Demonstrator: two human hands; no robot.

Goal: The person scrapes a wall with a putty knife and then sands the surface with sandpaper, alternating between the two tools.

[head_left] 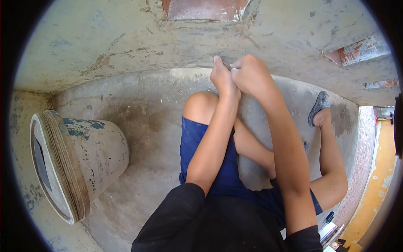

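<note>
Both my hands meet in front of me, close to the lower part of the plastered wall (pixel 138 46). My left hand (pixel 224 79) is closed, with its thumb pointing up toward the wall. Right beside it, my right hand (pixel 252 74) is closed too, its fingers pinched together. A small thin dark item (pixel 227 65) shows between the two hands; it is too small to name. Which hand grips it I cannot fully make out.
A paint-stained bucket (pixel 98 147) with a lid stands at the left on the concrete floor (pixel 147 168). Recesses (pixel 201 9) with reddish edges open in the wall. My bent legs and a dark shoe (pixel 320 107) are below and right. Small items (pixel 329 231) lie at the lower right.
</note>
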